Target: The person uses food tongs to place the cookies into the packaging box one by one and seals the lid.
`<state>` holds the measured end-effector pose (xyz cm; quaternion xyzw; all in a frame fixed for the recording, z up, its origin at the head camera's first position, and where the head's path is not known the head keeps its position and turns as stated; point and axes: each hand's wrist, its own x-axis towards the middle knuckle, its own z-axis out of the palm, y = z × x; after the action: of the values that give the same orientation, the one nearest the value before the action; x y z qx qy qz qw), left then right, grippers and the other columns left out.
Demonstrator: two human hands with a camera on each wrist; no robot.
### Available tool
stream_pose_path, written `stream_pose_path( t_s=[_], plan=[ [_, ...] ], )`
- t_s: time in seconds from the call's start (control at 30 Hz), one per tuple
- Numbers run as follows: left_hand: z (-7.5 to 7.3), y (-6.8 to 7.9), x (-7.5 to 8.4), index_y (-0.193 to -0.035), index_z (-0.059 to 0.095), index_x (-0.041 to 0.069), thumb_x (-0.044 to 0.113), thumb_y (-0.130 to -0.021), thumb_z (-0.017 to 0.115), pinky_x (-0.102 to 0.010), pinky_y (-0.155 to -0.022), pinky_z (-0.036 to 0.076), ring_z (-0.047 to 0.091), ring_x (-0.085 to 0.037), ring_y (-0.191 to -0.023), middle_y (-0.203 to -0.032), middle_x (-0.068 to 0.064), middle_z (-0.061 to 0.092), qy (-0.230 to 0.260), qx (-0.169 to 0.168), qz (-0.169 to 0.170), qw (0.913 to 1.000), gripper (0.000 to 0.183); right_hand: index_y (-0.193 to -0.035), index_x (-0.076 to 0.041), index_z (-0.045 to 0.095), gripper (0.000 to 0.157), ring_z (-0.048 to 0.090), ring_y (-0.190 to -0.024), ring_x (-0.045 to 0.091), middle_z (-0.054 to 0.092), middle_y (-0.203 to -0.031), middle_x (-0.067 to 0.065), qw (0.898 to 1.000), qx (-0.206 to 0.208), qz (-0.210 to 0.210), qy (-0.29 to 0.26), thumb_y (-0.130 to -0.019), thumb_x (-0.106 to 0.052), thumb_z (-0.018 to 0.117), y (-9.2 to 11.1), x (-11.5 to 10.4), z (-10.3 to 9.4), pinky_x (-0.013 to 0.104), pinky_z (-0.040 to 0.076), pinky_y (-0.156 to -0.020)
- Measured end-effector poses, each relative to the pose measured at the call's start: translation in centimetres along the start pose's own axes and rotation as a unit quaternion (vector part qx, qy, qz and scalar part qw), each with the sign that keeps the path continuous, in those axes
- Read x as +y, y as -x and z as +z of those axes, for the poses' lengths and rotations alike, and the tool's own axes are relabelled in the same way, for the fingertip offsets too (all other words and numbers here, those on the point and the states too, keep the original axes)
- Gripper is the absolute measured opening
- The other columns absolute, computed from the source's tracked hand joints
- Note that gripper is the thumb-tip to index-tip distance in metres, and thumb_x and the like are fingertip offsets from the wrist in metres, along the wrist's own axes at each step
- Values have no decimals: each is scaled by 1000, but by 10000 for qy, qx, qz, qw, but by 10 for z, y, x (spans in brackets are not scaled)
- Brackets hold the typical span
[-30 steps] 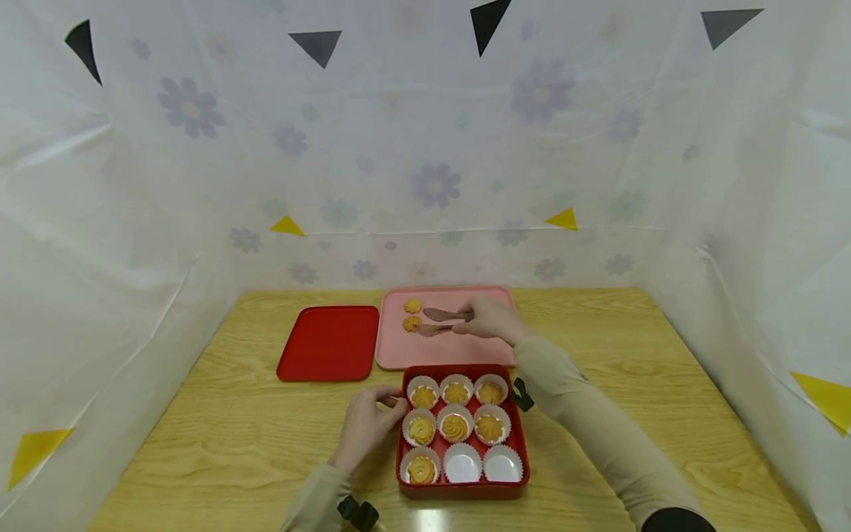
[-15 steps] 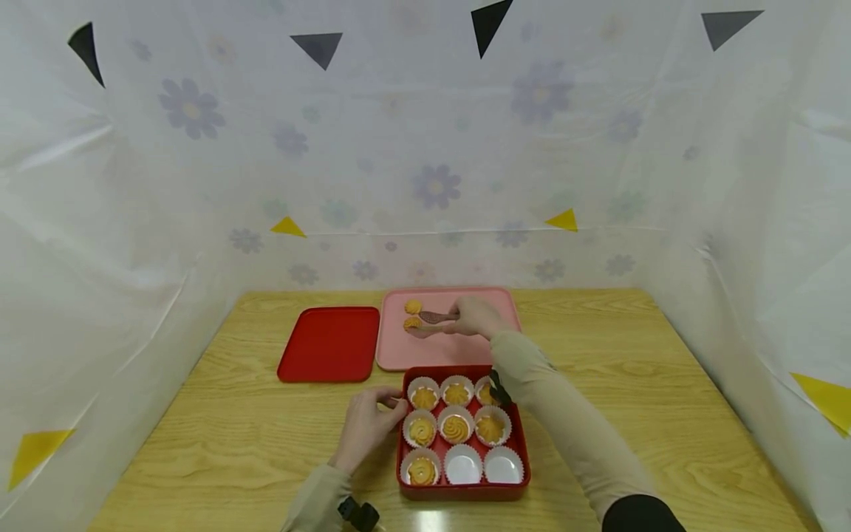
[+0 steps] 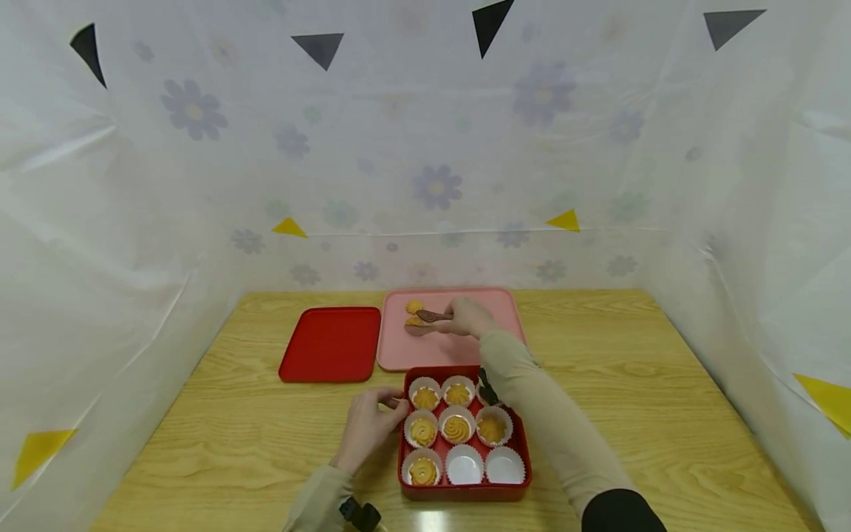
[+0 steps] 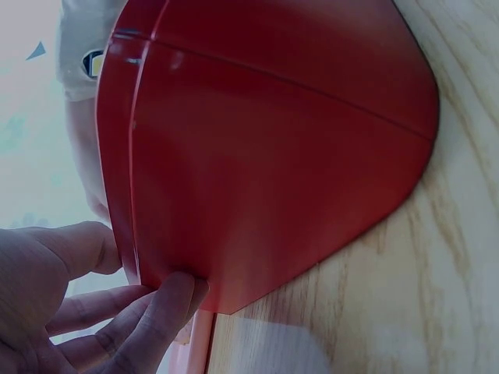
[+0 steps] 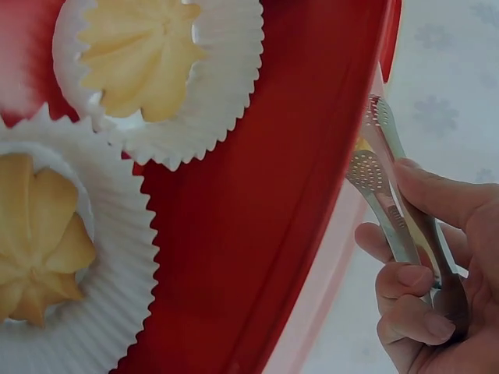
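My right hand [image 3: 470, 318] holds metal tongs [image 5: 398, 210] with perforated ends, over the pink tray [image 3: 501, 347]. The tong ends are parted, one on each side of the nearer cookie [image 3: 414, 321]. A second cookie [image 3: 414, 306] lies just behind it. My left hand [image 3: 372, 421] pinches the wall of the red box [image 3: 465, 493] near its far left corner; in the left wrist view, fingers [image 4: 168, 304] press its outer side. Inside the box stand white paper cups in rows, several with a piped cookie [image 3: 456, 428]. In the front row the middle cup [image 3: 463, 465] and right cup [image 3: 505, 466] hold nothing.
A flat red tray [image 3: 329, 346] lies left of the pink one on the wooden table [image 3: 219, 443]. My right sleeve [image 3: 538, 414] crosses over the box's right edge and hides its far right cup. A white flowered curtain [image 3: 372, 148] encloses the table.
My right hand has moved left over the pink tray, bringing the tong ends around the nearer cookie. The right forearm now covers the far right cup. My left hand stays at the box.
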<state>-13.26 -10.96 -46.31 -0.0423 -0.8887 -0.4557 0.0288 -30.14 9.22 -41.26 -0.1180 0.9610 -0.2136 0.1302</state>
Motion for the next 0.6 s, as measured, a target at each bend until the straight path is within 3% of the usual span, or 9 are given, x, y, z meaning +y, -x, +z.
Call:
stream_pose_path(
  t_s=[0.23,0.6],
  plan=[
    [0,-2,-1,-101,78,4,16,-86,71,-23,-64,48,68,-18,-82,-85,-8,76,-40,-25,-24,10000,21,-96,-7,76,22,43,-63,14,70,-80,6,10000,56,8,21,-94,-29,71,1,-4,2,28,36,-58],
    [0,-1,-1,-101,78,4,16,-86,72,-22,-64,47,69,-18,-81,-84,-8,76,-65,40,-4,10000,20,-104,-9,76,23,48,-69,15,73,-94,7,9998,174,14,38,-93,-29,72,1,-7,5,30,39,-62]
  ],
)
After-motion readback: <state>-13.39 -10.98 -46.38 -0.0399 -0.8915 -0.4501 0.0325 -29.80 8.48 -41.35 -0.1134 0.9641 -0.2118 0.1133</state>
